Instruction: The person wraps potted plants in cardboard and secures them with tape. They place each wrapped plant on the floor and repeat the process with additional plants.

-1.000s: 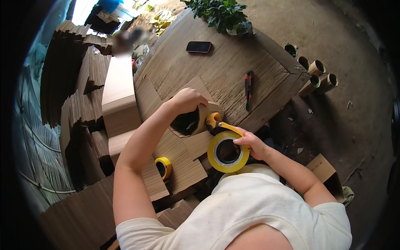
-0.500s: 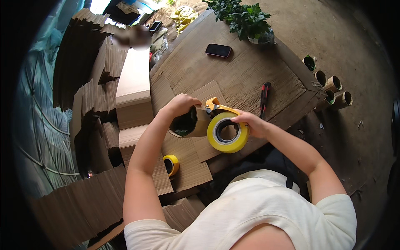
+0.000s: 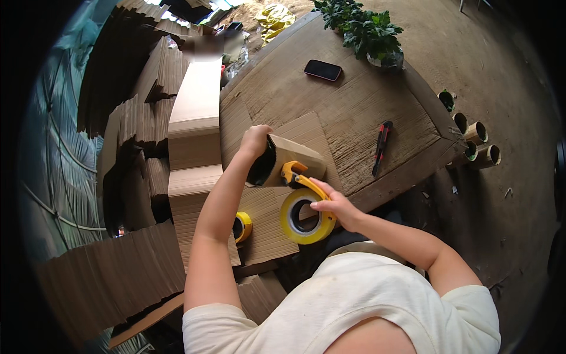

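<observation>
My left hand is closed on the near-left end of a folded cardboard sleeve, its fingers partly hidden behind it. That end gapes, dark inside, with a dark plastic lining. In my right hand is a yellow-orange tape dispenser, its handle gripped between palm and thumb. A large roll of yellow tape sits on it. The dispenser's head lies against the lower side of the sleeve. Flat cardboard sheets lie under both on the wooden table.
A second tape roll stands on cardboard at left, beside tall cardboard stacks. On the wooden table are a phone, a red-black utility knife and leafy potted plants. Several cardboard tubes stand on the floor at right.
The tape dispenser has moved down and left along the sleeve's side. The sleeve has tilted, showing more of its long face. My head view has shifted slightly.
</observation>
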Motion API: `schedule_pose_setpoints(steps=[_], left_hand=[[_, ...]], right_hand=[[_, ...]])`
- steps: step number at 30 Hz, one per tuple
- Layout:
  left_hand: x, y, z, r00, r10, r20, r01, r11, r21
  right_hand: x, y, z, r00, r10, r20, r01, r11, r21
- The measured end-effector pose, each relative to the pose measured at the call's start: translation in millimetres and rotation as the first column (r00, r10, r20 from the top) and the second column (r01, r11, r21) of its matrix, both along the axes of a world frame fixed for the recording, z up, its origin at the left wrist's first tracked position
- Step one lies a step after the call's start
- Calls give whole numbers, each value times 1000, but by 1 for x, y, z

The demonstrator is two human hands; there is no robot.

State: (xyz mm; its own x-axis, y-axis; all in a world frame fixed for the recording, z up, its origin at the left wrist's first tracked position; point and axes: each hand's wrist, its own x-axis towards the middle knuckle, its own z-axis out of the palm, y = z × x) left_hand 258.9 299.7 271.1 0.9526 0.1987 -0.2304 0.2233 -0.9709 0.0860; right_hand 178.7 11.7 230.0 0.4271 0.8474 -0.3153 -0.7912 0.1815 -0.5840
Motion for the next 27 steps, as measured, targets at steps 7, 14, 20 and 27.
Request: schedule_pose_setpoints(steps=[7, 14, 20, 27], left_hand=[[-99, 33, 34, 911, 168, 377, -184, 983, 7], [-154, -31, 22, 964, -162, 209, 144, 985, 100], [-98, -58, 3, 930, 244, 274, -217, 968, -127], [-81, -67, 11, 889, 437, 139, -420, 897, -133]], right_hand=[[75, 18, -1, 982, 180, 50, -181, 983, 20], [77, 34, -1, 950, 286, 122, -280, 958, -62], [70, 21, 1, 994, 99, 41, -100, 995, 22], [-19, 2, 5, 987, -155, 43, 157, 986, -47]])
